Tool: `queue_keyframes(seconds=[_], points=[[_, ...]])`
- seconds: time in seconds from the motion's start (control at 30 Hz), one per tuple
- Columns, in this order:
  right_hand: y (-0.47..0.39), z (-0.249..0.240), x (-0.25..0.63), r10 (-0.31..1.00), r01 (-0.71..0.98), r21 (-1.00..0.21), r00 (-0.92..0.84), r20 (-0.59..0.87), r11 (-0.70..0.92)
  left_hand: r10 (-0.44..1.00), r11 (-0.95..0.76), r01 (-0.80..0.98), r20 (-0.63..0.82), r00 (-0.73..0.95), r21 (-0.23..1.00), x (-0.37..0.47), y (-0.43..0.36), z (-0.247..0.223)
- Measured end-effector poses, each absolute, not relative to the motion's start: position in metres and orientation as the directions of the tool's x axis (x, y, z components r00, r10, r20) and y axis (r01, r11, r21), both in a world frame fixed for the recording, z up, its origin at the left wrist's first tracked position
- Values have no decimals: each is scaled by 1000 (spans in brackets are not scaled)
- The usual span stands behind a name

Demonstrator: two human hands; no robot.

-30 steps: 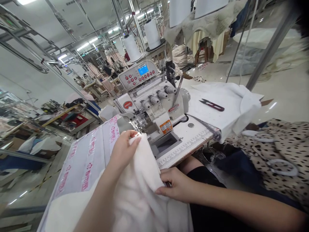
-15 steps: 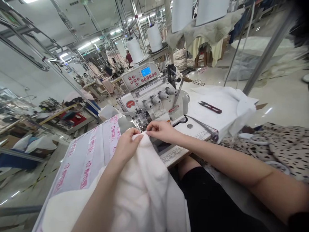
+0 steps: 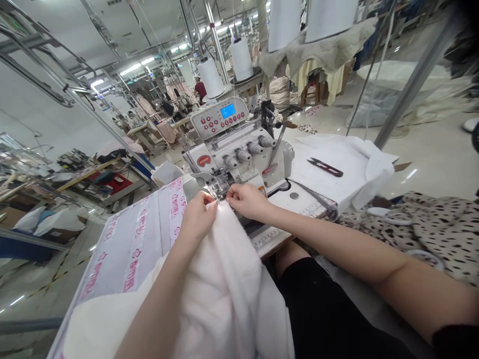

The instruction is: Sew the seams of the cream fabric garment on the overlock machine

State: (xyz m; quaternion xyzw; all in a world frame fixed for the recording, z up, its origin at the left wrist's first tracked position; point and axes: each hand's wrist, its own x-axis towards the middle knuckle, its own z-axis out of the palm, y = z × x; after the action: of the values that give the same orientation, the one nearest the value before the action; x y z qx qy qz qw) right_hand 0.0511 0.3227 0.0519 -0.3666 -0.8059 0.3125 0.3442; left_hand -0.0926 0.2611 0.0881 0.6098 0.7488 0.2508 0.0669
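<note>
A white sewing table (image 3: 295,202) with a printed ruler edge stands in a long garment workshop lit by ceiling strip lights. At its centre, one overlock sewing machine (image 3: 239,154) carries four tension knobs, with two white thread cones (image 3: 241,59) behind at 12 o'clock. The left hand (image 3: 198,217) and right hand (image 3: 245,199) each pinch the top edge of a white fleece fabric (image 3: 224,279) at the presser foot. One pair of thread snips (image 3: 325,167) lies at 2 o'clock on white cloth; leopard-print fabric (image 3: 441,234) is heaped at 3 o'clock.
</note>
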Motion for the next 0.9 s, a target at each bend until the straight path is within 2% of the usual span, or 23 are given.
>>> queue_keyframes(seconds=[0.23, 0.33, 0.4, 0.47, 0.57, 0.63, 0.7, 0.8, 0.9], points=[[316, 50, 47, 806, 500, -638, -436, 399, 586, 939, 158, 905, 224, -261, 395, -96, 274, 87], [316, 46, 46, 814, 481, -661, -415, 407, 576, 939, 162, 903, 218, -265, 399, -98, 273, 87], [311, 41, 51, 802, 354, -732, -402, 443, 582, 937, 138, 895, 236, -257, 425, -98, 267, 87], [302, 31, 60, 766, 137, -796, -409, 496, 589, 937, 98, 899, 265, -228, 427, -98, 257, 89], [281, 12, 74, 690, -108, -842, -524, 499, 528, 954, 134, 932, 212, -214, 336, -100, 243, 95], [267, 0, 81, 656, -125, -895, -638, 403, 427, 962, 191, 939, 136, -236, 285, -105, 238, 99], [256, -7, 86, 651, -98, -937, -695, 305, 334, 962, 227, 927, 76, -260, 299, -111, 239, 102], [247, -12, 88, 720, -180, -961, -636, 277, 211, 958, 255, 904, 38, -284, 342, -118, 243, 102], [245, -17, 87, 764, -282, -956, -599, 239, 78, 959, 234, 917, 81, -273, 323, -117, 244, 99]])
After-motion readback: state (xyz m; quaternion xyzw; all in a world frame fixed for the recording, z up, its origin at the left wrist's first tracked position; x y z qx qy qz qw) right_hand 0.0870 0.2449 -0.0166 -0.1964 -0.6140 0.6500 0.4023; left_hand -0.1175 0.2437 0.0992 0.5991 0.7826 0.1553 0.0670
